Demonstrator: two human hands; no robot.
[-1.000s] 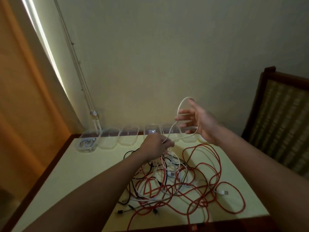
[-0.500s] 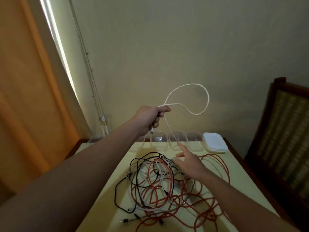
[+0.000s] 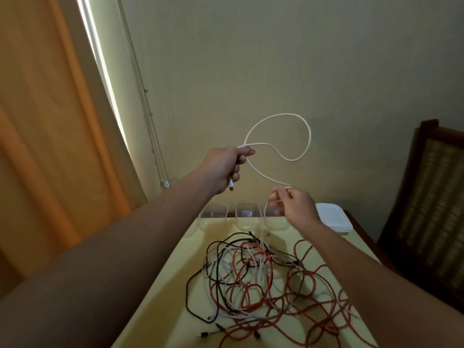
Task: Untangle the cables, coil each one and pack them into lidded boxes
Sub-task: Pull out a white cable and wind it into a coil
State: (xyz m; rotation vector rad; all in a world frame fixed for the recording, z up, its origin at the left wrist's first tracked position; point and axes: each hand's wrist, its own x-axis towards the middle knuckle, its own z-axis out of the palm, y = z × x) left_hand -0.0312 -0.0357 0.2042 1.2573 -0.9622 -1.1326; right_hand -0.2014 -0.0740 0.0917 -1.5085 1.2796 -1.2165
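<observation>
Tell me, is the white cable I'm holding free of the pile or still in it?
Still in it. The white cable loops from the left hand to the right hand, then hangs down into the tangle.

A person's left hand (image 3: 223, 167) grips a white cable (image 3: 310, 136) held high above a pale yellow table (image 3: 160, 297), the plug end (image 3: 230, 185) poking out below the fist. The cable arcs up in a loop against the wall, crosses itself beside the left thumb and runs down to the right hand (image 3: 296, 204), which pinches it at the fingertips. From there it drops into a tangle of red, black and white cables (image 3: 263, 280) on the tabletop. A row of clear boxes (image 3: 244, 212) lines the table's far edge, a stack of white lids (image 3: 331, 217) to their right. An orange curtain (image 3: 50, 146) hangs at left, a wooden chair (image 3: 431, 209) stands at right
</observation>
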